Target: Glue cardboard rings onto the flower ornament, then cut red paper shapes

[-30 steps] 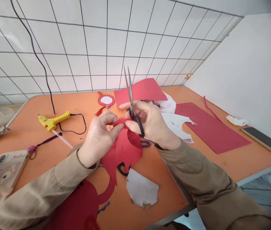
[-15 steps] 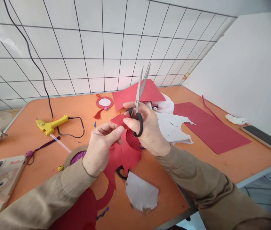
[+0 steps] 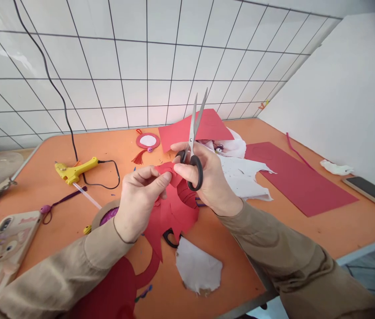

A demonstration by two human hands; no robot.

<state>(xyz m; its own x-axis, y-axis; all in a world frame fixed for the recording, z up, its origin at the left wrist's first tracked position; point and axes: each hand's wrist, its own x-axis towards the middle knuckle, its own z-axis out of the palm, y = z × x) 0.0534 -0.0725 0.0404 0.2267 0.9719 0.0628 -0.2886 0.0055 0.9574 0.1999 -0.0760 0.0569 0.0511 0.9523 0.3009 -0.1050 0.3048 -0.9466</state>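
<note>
My left hand [image 3: 140,199] pinches the edge of a small red paper piece [image 3: 169,170] in the middle of the view. On its right, my right hand [image 3: 212,177] has its fingers in the black handles of a pair of scissors [image 3: 192,139], whose blades point up and stand slightly apart. The right thumb and fingers also touch the red piece. Below the hands lie cut red paper scraps [image 3: 174,212], with a black scissor handle [image 3: 170,238] partly showing under them beside a torn white piece [image 3: 199,267].
A yellow glue gun [image 3: 74,171], a phone [image 3: 8,252] and a tape roll [image 3: 102,212] are at left. Behind are a round tasselled ornament [image 3: 148,141] and a red sheet [image 3: 214,126]. At right lie white scraps [image 3: 240,170], a large red sheet [image 3: 296,181] and a dark slab [image 3: 373,195].
The view has shifted slightly, so the table items appear a little further right. The small red piece has turned between my hands, which keep nearly the same pose.
</note>
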